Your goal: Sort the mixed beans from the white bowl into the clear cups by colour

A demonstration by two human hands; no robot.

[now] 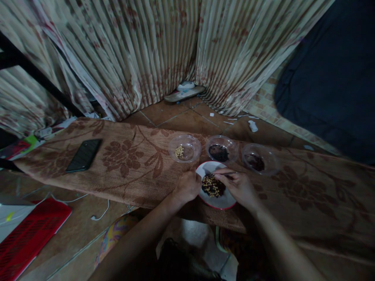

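Observation:
A white plate with a red rim (218,204) holds a mixed heap of pale yellow and dark beans (213,185). My left hand (189,186) is closed at the plate's left rim and appears to grip it. Over the right side of the plate, my right hand (236,184) pinches a thin tweezers-like tool (230,173), its tip near the heap. Behind the plate stand three clear plastic bowls: the left bowl (191,147) has pale yellow beans, the middle bowl (215,141) black ones, and the right bowl (268,158) dark reddish ones.
A brown flowered cloth (140,183) covers the low, narrow table. To the left on it lies a black phone (84,155). Striped curtains (158,50) hang beyond, with a slipper (184,94) on the tiled floor. A red slotted object (38,234) is at lower left.

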